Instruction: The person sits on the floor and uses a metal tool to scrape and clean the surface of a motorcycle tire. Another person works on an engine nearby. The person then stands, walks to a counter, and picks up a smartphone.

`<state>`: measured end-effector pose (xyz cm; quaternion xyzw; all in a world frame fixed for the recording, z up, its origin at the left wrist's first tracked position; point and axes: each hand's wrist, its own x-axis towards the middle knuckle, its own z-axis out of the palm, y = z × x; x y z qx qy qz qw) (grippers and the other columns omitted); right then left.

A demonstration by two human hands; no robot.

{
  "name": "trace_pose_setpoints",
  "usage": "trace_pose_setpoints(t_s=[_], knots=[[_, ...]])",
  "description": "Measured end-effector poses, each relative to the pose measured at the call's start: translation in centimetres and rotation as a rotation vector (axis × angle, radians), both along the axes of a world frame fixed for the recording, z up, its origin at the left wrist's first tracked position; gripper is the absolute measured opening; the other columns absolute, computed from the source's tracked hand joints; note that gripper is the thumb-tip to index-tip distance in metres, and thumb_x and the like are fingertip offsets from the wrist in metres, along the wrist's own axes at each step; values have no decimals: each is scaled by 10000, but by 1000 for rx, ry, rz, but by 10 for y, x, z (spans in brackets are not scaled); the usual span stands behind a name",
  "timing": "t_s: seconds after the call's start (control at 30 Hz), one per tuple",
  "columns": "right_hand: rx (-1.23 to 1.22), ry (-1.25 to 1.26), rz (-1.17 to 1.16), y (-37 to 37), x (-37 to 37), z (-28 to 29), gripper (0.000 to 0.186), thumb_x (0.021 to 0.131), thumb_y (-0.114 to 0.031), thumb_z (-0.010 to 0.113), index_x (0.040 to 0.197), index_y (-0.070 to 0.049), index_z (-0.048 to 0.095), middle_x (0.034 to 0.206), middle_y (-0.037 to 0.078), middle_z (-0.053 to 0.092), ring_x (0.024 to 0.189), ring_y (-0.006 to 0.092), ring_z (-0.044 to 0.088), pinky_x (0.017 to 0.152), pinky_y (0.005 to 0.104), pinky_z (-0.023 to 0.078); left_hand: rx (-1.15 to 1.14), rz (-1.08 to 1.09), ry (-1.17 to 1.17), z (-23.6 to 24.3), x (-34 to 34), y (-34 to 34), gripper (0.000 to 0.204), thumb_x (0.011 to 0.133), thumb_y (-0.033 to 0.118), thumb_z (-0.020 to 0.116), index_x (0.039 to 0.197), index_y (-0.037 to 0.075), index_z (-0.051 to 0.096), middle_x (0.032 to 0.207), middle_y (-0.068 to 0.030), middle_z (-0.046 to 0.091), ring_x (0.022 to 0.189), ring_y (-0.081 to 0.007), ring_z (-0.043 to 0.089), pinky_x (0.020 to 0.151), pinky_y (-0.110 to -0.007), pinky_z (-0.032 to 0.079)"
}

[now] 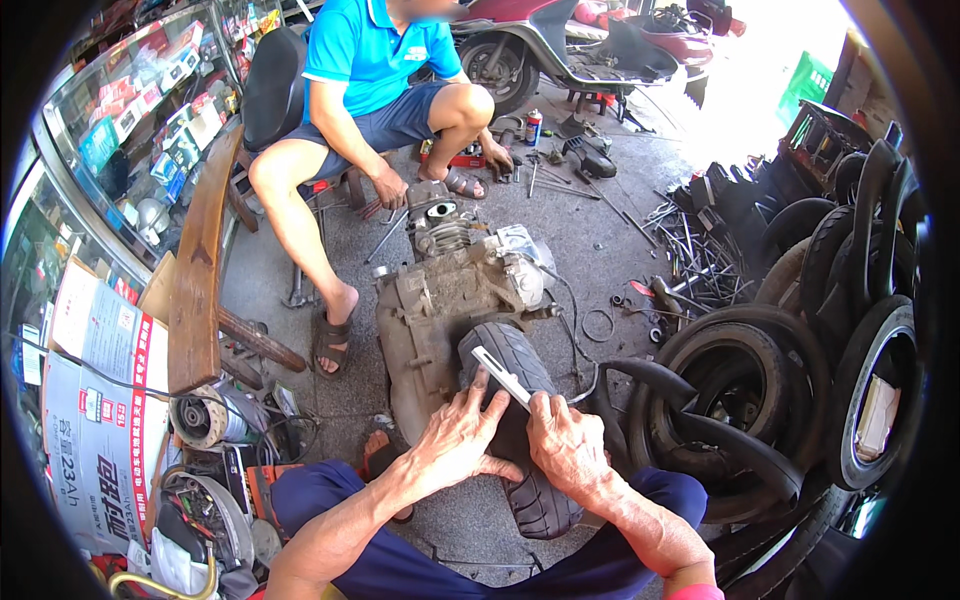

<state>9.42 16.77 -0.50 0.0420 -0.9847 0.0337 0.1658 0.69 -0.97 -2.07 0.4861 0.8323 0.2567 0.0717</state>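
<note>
A scooter engine [425,300], grimy and grey-brown, lies on the floor in front of me. Its black tyred wheel [545,500] stands between my knees. My right hand [570,440] is closed round the near end of a slim, flat silvery-white tool [500,376], whose exact kind I cannot make out. The tool slants over the top of the tyre. With fingers and thumb spread, my left hand [455,440] lies over the tyre's left side, one fingertip at the tool's edge.
Opposite sits a person in a blue shirt [345,50], one hand by the engine's far end. Old tyres [730,370] and scattered metal tools [700,245] crowd the right. A wooden bench [200,260], cartons [100,400] and a glass cabinet [130,100] line the left; a parked scooter [560,60] stands behind.
</note>
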Motion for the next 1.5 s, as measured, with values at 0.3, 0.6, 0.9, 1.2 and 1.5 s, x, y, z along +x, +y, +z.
trace_pose_setpoints(t_s=[0.3, 0.6, 0.9, 1.2, 1.5], knots=[[-28, 7, 8, 1, 0, -2, 259, 835, -142, 646, 1033, -8, 547, 704, 69, 548, 494, 192, 620, 410, 331, 478, -18, 8, -2, 5, 1, 1, 1134, 600, 677, 801, 1351, -82, 416, 1440, -438, 265, 1170, -548, 512, 963, -537, 493], [-36, 14, 5, 0, 0, -1, 236, 846, -136, 641, 1022, -14, 540, 717, 72, 549, 495, 192, 618, 409, 336, 478, -35, 6, -20, 7, 1, 1, 1143, 608, 684, 794, 1357, -84, 396, 1435, -433, 273, 1180, -559, 500, 966, -544, 489], [-43, 17, 15, 1, 1, -1, 254, 840, -120, 637, 1042, 1, 542, 720, 72, 548, 483, 196, 609, 396, 334, 473, -12, 8, 10, 7, 1, 1, 1145, 602, 672, 801, 1353, -86, 383, 1410, -430, 302, 1146, -556, 520, 949, -547, 496], [-74, -4, -14, -2, 1, 3, 207, 842, -98, 639, 998, -36, 517, 730, 86, 543, 529, 251, 615, 437, 381, 469, -31, 13, -12, 8, 1, 0, 1139, 606, 666, 801, 1364, -75, 384, 1422, -431, 280, 1161, -569, 504, 944, -551, 501], [-42, 18, 20, 0, 0, 1, 213, 853, -124, 631, 1013, -24, 533, 723, 78, 554, 491, 216, 616, 391, 357, 472, -4, 28, -15, 4, 2, -1, 1143, 602, 686, 781, 1405, -30, 397, 1460, -436, 230, 1163, -550, 508, 924, -562, 507]])
